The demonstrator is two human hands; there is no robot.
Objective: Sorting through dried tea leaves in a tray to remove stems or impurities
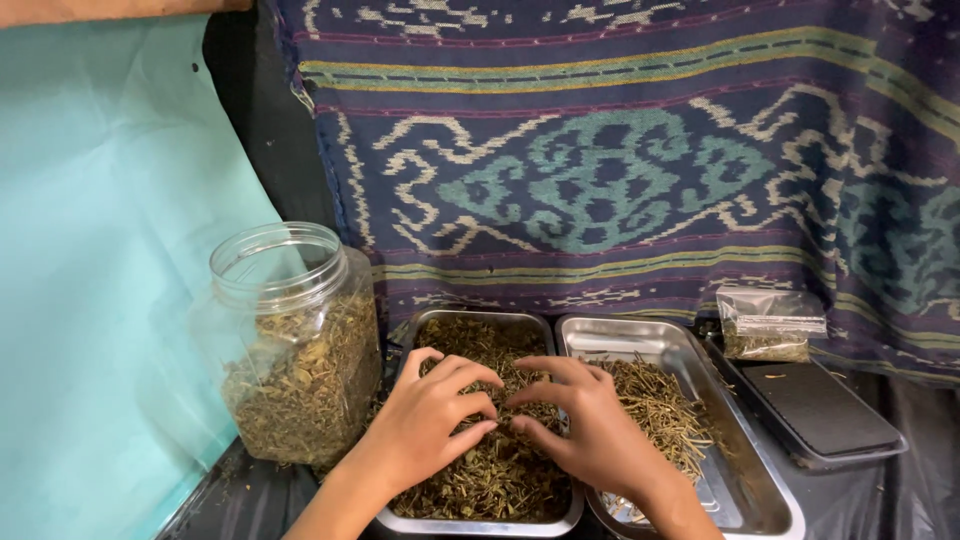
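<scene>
— Two hands over the trays, am I seeing that right? What sits at the far left?

— Yes. At the far left hangs a turquoise sheet [100, 250], and just right of it stands a clear plastic jar [295, 345] with no lid, roughly two thirds full of dried leaves and stems.

— And next to the jar?

— A steel tray [480, 522], near the jar's right side, heaped with dark dried herbs [500, 475]. The left hand [430, 425] lies on that heap, fingers [470, 378] bent and spread, tips pressed into the leaves. It is not clenched; whether it pinches any bits I cannot tell.

— The other hand?

— The right hand [590, 425] reaches across from the right, fingertips down in the same heap, close to the left hand's fingertips. It too is loosely curled, and I cannot tell if it grasps anything.

— What lies under its wrist?

— A second steel tray [690, 345], touching the first on its right side, holding a thinner layer of pale straw-like stems [660, 405] with bare metal showing at the near end.

— Further right?

— A flat black tray [820, 410], and at its far edge a small clear bag [770, 325] with dried herb inside. Behind everything hangs a woven patterned cloth [640, 150] in blue, teal and cream.
</scene>
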